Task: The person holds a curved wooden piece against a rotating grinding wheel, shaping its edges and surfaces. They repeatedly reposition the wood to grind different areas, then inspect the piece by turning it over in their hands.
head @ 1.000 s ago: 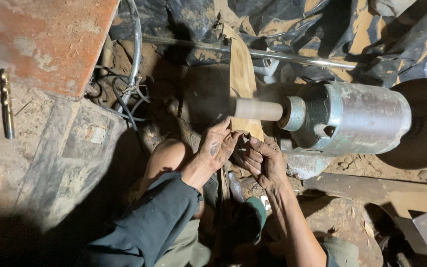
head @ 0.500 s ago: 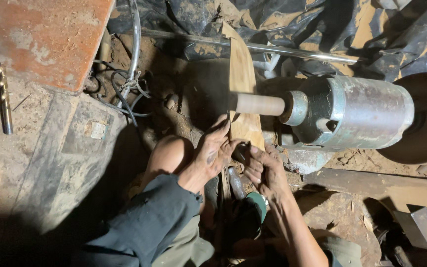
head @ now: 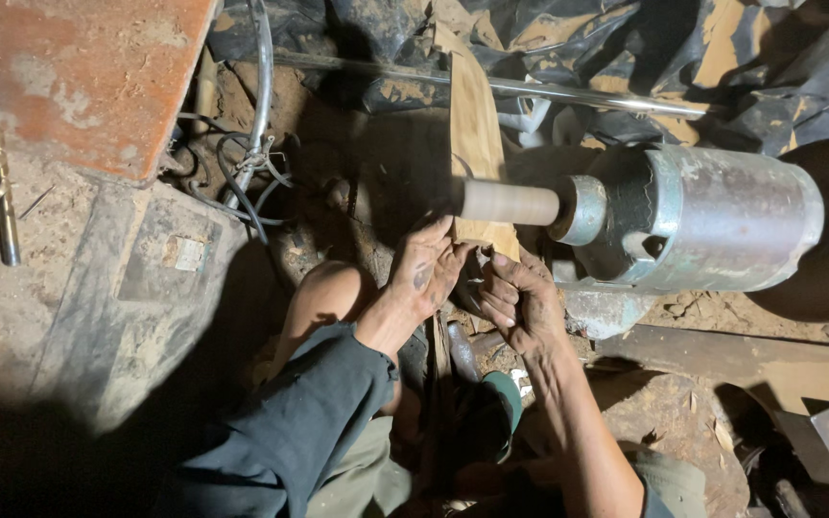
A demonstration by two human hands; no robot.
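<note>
Moved slightly apart, both the left hand (head: 426, 273) and right hand (head: 520, 299) are being clamped on the wooden strip (head: 477, 144), being pressed steadily against the spindle (head: 509, 202).

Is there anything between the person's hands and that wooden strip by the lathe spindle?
Nothing visible stands between them. The left hand and the right hand are both already at the lower end of the wooden strip, which passes behind the cylindrical spindle of the metal motor housing.
</note>
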